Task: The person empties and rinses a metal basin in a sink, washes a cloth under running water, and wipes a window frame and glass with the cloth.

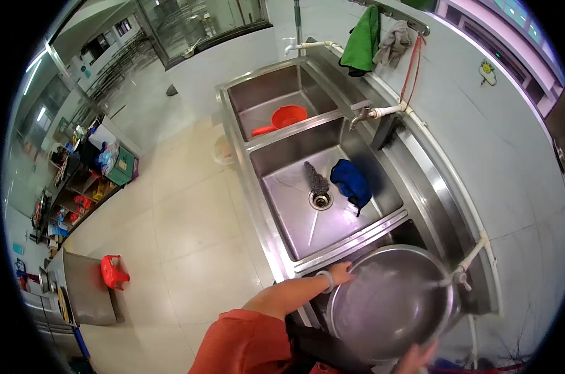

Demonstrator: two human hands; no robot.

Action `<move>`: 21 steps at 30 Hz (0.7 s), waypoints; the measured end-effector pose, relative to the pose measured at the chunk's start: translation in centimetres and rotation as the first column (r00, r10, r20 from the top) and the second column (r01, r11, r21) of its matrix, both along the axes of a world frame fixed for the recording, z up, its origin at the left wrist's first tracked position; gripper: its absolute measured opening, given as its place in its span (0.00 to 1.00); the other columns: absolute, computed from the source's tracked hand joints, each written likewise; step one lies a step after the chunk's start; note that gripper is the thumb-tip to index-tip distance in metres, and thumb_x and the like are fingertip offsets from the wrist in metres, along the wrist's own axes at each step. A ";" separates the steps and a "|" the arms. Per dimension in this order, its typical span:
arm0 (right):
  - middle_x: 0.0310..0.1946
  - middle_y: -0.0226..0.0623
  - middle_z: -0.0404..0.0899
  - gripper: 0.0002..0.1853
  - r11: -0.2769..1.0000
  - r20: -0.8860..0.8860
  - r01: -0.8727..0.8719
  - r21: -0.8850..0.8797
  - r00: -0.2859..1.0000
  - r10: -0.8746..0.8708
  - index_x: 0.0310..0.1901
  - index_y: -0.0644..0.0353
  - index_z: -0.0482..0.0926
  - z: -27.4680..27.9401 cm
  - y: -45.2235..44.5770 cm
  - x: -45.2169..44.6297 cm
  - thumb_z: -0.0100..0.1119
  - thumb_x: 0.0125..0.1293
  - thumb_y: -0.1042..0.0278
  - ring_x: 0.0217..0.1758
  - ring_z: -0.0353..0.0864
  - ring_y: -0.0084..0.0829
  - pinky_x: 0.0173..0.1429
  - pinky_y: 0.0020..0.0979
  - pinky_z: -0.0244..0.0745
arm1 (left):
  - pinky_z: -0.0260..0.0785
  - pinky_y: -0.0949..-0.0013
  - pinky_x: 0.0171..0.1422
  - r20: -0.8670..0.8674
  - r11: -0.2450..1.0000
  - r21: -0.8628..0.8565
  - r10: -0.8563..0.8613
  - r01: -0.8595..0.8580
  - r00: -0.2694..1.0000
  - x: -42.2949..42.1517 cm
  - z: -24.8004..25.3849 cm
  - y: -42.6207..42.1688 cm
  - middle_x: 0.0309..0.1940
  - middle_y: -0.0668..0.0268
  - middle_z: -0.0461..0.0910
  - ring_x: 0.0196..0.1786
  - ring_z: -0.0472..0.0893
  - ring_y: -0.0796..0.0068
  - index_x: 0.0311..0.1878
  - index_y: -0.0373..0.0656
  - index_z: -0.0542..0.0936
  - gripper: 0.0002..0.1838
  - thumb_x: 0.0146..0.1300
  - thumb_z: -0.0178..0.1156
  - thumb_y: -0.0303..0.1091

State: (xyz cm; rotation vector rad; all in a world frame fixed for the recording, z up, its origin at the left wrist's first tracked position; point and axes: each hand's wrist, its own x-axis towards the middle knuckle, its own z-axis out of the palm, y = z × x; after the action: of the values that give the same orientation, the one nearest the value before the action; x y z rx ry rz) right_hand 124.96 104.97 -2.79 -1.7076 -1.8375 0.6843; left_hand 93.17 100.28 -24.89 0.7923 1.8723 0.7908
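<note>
A large round metal basin [388, 311] is tilted over the nearest sink compartment, its inside facing up with a wet sheen. My left hand [341, 273], with a pale bracelet at the wrist, grips the basin's rim on the left. At the rim's lower right is my right hand [417, 359], blurred and partly out of frame; its fingers seem to hold the edge. A tap [458, 279] stands right at the basin's far side. In the middle sink [282, 215] lie a blue cloth [351, 182] and a grey scouring brush [316, 179] beside the drain [320, 200].
A red dipper [289, 116] lies in the far sink [251, 106]. Another tap [365, 116] sticks out over the sinks. Green and grey cloths [362, 40] hang on the wall. A red stool [114, 272] and a steel cabinet [86, 287] stand on the floor at left.
</note>
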 end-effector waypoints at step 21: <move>0.42 0.41 0.76 0.25 0.758 -0.336 0.162 -0.631 0.824 -0.457 0.53 0.71 0.72 -9.6 0.5 6.0 0.49 0.49 0.80 0.41 0.75 0.35 0.47 0.31 0.69 | 0.70 0.55 0.53 -0.304 0.988 0.112 -0.069 0.107 0.950 -0.6 12.4 3.0 0.45 0.43 0.78 0.48 0.78 0.46 0.55 0.31 0.71 0.28 0.48 0.61 0.31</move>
State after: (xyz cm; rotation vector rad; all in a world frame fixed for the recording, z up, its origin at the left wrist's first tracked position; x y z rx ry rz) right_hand 130.97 105.47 -12.35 -1.9207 -0.9939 1.4736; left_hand 92.54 103.30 -12.46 1.1219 2.0501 0.7731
